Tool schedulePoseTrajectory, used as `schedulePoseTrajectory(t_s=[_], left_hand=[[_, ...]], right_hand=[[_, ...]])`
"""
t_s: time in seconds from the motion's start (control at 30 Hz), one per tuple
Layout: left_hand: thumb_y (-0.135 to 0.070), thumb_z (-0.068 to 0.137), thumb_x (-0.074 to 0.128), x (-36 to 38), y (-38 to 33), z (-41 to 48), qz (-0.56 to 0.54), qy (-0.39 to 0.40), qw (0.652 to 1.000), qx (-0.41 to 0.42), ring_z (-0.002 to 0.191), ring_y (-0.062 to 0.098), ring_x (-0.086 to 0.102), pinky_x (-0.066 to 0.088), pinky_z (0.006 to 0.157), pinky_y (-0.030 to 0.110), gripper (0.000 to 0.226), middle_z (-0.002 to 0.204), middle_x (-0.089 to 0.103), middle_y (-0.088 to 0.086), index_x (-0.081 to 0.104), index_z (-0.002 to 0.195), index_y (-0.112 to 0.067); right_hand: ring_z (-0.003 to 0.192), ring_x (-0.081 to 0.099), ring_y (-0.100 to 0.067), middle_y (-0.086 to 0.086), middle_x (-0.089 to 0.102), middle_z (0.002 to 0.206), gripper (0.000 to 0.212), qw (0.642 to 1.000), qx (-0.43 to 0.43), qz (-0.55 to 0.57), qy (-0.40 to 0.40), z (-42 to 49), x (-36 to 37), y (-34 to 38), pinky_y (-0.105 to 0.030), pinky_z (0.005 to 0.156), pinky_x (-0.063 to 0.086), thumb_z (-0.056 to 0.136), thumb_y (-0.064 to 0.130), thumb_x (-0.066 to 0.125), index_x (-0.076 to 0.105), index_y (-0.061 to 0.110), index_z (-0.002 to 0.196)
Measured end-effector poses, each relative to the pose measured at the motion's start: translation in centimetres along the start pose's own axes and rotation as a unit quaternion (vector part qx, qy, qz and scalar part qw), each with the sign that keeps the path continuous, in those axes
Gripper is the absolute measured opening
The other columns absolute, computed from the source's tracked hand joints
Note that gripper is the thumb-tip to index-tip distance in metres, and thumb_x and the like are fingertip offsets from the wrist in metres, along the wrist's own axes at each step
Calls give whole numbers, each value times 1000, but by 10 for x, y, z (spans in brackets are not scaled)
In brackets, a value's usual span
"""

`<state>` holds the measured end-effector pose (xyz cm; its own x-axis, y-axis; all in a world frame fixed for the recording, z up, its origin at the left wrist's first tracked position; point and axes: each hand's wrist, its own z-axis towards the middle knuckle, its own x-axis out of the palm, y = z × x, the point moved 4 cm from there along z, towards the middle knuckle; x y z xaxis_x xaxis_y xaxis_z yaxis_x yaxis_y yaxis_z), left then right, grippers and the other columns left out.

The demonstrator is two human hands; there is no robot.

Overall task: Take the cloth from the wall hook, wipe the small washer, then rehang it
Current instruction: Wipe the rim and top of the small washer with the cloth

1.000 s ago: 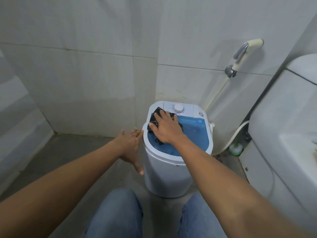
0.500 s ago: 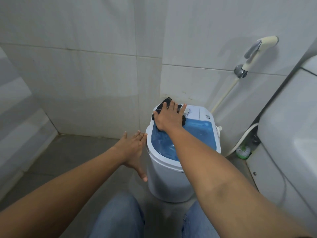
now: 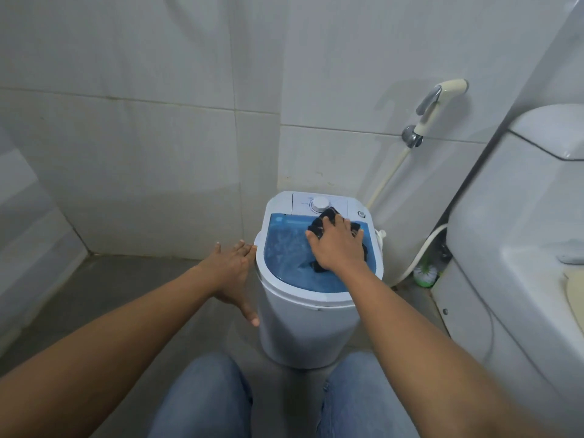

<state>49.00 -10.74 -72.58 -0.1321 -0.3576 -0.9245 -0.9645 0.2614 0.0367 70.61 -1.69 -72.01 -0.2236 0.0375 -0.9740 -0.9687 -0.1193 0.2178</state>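
Note:
The small washer (image 3: 303, 324) is a white tub with a blue see-through lid and a white dial at the back, standing on the floor against the tiled wall. My right hand (image 3: 336, 246) lies flat on the right side of the lid, pressing a dark cloth (image 3: 325, 216) whose edges stick out beyond my fingers. My left hand (image 3: 232, 273) rests against the washer's left side, fingers spread, thumb down along the tub. No wall hook is in view.
A toilet (image 3: 518, 248) fills the right side. A bidet sprayer (image 3: 439, 102) hangs on the wall with its hose running down behind the washer. A green and white brush (image 3: 426, 273) stands between washer and toilet. My knees in jeans are at the bottom.
My right hand slid the cloth from the lid's back left corner across to the right side, below the dial. The left hand stayed on the washer's side.

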Motion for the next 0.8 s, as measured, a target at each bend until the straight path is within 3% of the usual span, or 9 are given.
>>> schedulePoseTrajectory(t_s=[0.2,0.43,0.63,0.8], left_hand=[[-97,25,54,1,-1,1,3,8,1000,2,155,25,-3,7,121,63,169,169,-4,4,-14,157,-17],[-100,24,51,5,3,7,17,3,1000,9,155,25,-4,8,121,62,171,168,-6,5,-15,157,-15],[-97,37,63,0,2,10,11,3,1000,7,155,24,-4,7,121,62,164,169,-5,4,-15,157,-18],[-95,39,66,2,0,4,11,5,1000,5,155,24,-3,7,121,62,162,169,-5,4,-16,157,-19]], right_hand=[[147,22,-28,-7,26,162,65,999,-16,-3,-38,18,-6,-23,-59,117,10,100,55,30,31,18,153],[148,14,-23,1,20,162,74,999,-46,-25,11,59,-8,-35,-62,116,12,94,65,25,26,21,153],[154,-3,-26,-1,1,168,75,998,23,47,25,75,-7,-42,-59,119,2,98,61,29,13,21,159],[153,-2,-31,-6,1,168,76,991,92,98,11,68,-9,-44,-56,120,7,99,58,30,12,15,159]])
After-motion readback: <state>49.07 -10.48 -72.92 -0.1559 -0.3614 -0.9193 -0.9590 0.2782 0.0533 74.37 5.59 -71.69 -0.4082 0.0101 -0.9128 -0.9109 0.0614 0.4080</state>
